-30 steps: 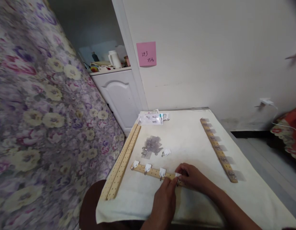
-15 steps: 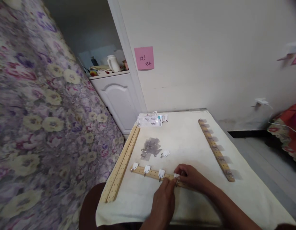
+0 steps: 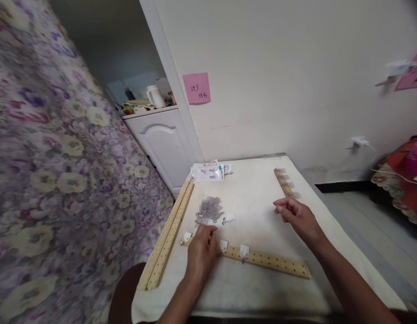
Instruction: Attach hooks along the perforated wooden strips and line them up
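A pale perforated strip (image 3: 272,261) lies crosswise near the front of the cloth-covered table. Small white adhesive hooks sit along it, one a white hook (image 3: 244,252) near its middle; my left hand hides part of the strip. My left hand (image 3: 200,252) hovers over the strip's left part, fingers bent, thumb and forefinger slightly apart, just below a pile of greyish clear-backed hooks (image 3: 211,207). Loose white hooks (image 3: 229,218) lie right of that pile. My right hand (image 3: 298,218) is raised to the right, its fingertips pinched together; anything between them is too small to make out.
Two more pale perforated strips (image 3: 168,238) lie along the table's left edge. Packaged hooks (image 3: 207,173) rest at the back left. A browner strip with hooks (image 3: 282,182) lies at the right, partly behind my right hand. A floral curtain (image 3: 60,180) hangs at the left.
Both hands have left the white hook on the strip. My left hand has moved left toward the pile, my right hand up and to the right. The view has shifted slightly.
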A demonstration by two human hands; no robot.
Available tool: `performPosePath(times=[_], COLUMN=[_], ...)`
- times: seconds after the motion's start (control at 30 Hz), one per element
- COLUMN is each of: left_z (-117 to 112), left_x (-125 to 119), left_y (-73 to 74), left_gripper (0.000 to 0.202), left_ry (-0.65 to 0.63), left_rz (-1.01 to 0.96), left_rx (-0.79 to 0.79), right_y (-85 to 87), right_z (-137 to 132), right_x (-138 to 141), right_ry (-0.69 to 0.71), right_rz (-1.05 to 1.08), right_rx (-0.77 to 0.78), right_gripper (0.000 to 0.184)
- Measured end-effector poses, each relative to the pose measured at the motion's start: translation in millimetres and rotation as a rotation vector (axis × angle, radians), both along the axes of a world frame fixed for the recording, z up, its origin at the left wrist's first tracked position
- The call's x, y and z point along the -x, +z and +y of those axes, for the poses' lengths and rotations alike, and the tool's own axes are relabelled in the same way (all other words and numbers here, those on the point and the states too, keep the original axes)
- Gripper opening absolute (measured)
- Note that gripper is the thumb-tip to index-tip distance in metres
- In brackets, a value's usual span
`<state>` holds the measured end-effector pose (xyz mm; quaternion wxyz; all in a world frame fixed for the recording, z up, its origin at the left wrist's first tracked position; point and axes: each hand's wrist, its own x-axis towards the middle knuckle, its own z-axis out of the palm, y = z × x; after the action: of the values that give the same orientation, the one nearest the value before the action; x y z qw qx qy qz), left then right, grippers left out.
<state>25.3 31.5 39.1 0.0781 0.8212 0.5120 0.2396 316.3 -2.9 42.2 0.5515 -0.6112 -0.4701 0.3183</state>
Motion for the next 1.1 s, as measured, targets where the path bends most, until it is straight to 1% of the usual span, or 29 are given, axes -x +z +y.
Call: performPosePath(times=[0.03,0.1,0.2,0.37,0.53,0.63,0.83,0.97,1.1], left_z=[9.2,25.5,42.7,59.5,71.7,72.6,64.9,60.1,50.6], left_x=[-1.9,-9.7,-27.4,-51.8,-63.2,-67.1,-69.9,-68.9,-68.2], left_y=[3.3,3.5,-6.0,-21.1,-25.9,-27.5,-27.1,-18.4,-3.7], left_gripper=[0.024,0.024,0.025,0.018,0.018,0.017,0.019,0.017,0.015], left_ry=[0.010,0.012,0.005,0.022,0.008,-0.005,-0.060,-0.075,-0.084], left_rz=[0.039,0.107,0.211,0.369,0.449,0.461,0.414,0.314,0.125], left_rx=[-0.007,-0.015,-0.020,-0.025,-0.024,-0.032,-0.044,-0.016,0.026], right_y=[-0.2,-0.6,-2.1,-9.1,-12.4,-13.6,-17.6,-19.7,-23.6], right_z=[0.0,0.1,0.5,2.0,4.5,5.4,6.4,6.5,7.4], right_x=[1.2,4.5,8.2,9.5,12.3,13.2,15.7,21.5,29.7], right_ry=[0.004,0.018,0.052,0.107,0.124,0.131,0.142,0.175,0.201], right_rz=[0.004,0.008,0.000,-0.022,-0.037,-0.057,-0.059,-0.055,-0.059], right_rx=[0.000,0.004,0.016,0.029,0.029,0.029,0.032,0.052,0.061], right_gripper=[0.025,0.024,0.023,0.022,0.020,0.019,0.016,0.015,0.014])
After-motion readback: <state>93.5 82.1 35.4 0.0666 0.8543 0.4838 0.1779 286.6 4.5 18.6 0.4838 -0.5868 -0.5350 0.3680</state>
